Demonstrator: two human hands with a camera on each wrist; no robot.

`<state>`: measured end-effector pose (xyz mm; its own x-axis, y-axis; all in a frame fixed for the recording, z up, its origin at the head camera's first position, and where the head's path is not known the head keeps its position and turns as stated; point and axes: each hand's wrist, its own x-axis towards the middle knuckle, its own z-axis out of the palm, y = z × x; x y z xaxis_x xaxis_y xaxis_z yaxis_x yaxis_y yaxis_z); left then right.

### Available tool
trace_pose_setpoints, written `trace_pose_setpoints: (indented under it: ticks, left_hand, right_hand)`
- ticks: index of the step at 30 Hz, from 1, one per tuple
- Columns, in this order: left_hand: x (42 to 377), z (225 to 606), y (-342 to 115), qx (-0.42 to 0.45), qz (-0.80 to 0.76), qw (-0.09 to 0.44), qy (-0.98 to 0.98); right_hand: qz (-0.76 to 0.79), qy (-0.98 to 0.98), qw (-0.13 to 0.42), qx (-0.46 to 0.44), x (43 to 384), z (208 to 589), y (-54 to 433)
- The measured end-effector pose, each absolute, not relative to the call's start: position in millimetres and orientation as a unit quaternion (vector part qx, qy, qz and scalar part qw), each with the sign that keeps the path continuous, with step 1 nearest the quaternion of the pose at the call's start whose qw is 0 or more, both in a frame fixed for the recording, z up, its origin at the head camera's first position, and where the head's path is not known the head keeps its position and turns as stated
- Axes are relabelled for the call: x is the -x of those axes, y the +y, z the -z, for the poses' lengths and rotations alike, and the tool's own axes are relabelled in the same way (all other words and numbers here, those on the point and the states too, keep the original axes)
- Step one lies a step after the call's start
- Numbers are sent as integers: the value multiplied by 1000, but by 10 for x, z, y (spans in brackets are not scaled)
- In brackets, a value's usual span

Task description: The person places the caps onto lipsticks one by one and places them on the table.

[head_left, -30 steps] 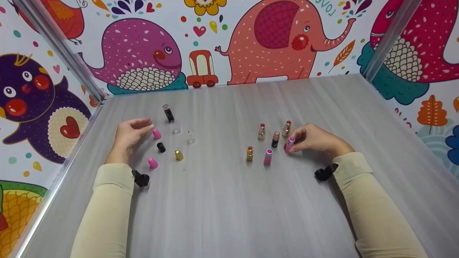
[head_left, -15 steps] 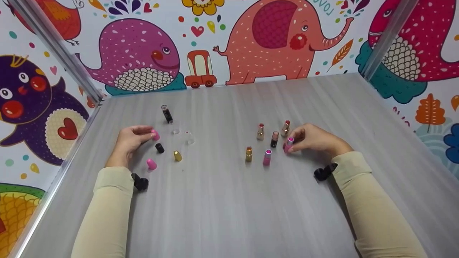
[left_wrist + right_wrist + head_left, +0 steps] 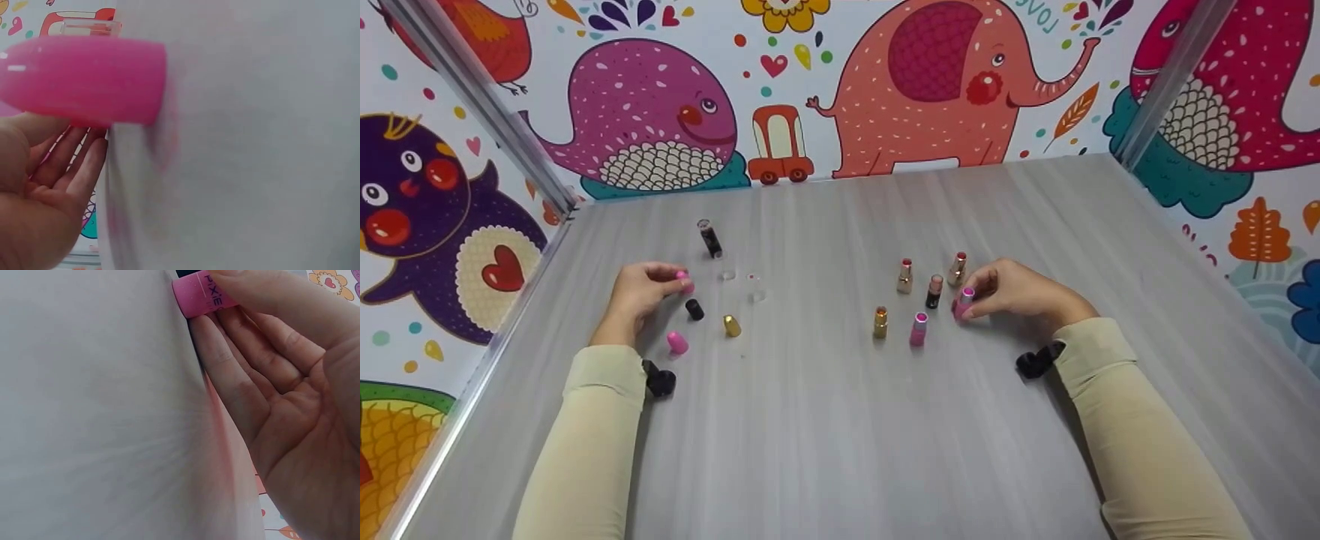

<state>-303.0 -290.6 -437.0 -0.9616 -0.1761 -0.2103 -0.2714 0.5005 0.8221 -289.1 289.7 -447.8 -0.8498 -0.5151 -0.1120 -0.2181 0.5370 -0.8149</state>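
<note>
In the head view my left hand (image 3: 641, 292) pinches a pink lipstick cap (image 3: 682, 275) between thumb and fingers, low over the table. A second pink cap (image 3: 677, 343) stands nearer the wrist; large in the left wrist view, this pink cap (image 3: 90, 79) mostly hides the held one. Beside them are a black cap (image 3: 694, 309) and a gold cap (image 3: 732, 325). On the right, my right hand (image 3: 1016, 292) grips an uncapped pink lipstick (image 3: 965, 301) upright at the table; lettering shows on its pink tube (image 3: 205, 293) in the right wrist view.
Two clear caps (image 3: 756, 292) and a dark tube with a clear top (image 3: 709, 238) stand behind the left group. Uncapped lipsticks stand left of my right hand: pink (image 3: 919, 330), gold (image 3: 880, 322), black (image 3: 934, 292) and two pale gold ones (image 3: 905, 277). Printed walls enclose the table.
My left hand has moved slightly right and closed its thumb and fingers on the pink cap it was beside. The right hand keeps its grip on the pink lipstick.
</note>
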Motion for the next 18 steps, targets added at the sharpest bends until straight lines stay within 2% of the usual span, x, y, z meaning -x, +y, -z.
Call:
trace_pose_setpoints:
  ticks: [18]
  left_hand:
    - [2956, 4349, -2917, 143, -525, 25, 839]
  right_hand:
    - [432, 860, 169, 213, 2884, 4481, 2902]
